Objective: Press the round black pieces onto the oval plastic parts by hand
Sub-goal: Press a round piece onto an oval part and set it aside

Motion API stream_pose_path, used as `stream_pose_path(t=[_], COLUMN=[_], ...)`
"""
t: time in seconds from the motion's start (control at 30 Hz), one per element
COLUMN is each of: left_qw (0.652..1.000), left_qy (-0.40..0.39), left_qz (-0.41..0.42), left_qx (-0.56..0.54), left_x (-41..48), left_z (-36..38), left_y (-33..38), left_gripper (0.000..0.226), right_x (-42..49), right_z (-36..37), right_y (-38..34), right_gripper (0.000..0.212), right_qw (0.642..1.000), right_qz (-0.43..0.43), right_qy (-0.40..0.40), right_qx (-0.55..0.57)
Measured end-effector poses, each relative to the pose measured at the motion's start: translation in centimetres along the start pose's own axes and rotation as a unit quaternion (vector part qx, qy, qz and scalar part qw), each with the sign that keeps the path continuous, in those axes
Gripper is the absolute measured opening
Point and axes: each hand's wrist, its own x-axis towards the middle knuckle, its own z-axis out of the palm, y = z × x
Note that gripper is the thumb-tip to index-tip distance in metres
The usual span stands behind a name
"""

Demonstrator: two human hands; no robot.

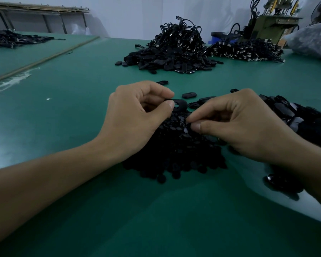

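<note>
Oval part (180, 105) pinched in the left hand (135, 117) — right hand (243, 127) pinches a round piece (188, 125).

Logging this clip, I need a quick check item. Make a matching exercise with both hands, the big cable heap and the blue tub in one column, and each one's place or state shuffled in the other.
Column one:
1. left hand
2. right hand
3. cable heap
4. blue tub

Column two:
A. at the far side, beside the green machine
B. holds an oval part
C. far middle of the green table
D. pinches a round piece over the near pile

Pairs: 1-B, 2-D, 3-C, 4-A
</note>
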Motion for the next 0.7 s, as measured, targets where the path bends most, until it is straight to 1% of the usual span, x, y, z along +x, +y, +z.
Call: stream_pose_path(t=[0.3,0.5,0.57,0.7], left_qw=[1.000,1.000,1.000,1.000], left_qy=[0.002,0.007,0.008,0.002], left_qz=[-0.002,-0.010,-0.013,-0.013], left_qx=[0.005,0.001,0.000,-0.010], left_x=[0.00,0.07,0.07,-0.01], left_z=[0.08,0.05,0.09,0.11], left_y=[-0.08,-0.03,0.00,0.15], left_gripper=[0.010,0.009,0.009,0.011], right_x=[0.05,0.02,0.09,0.27], right_z=[-0.33,-0.07,0.03,0.34], right_y=[-0.02,0.04,-0.06,-0.28], right_gripper=[0.013,0.012,0.010,0.017], right_qw=[1.000,0.999,0.999,0.999], right_qz=[0.011,0.005,-0.001,0.008], right_qy=[-0.020,-0.044,-0.042,-0.015], right_qx=[0.020,-0.003,-0.014,0.041])
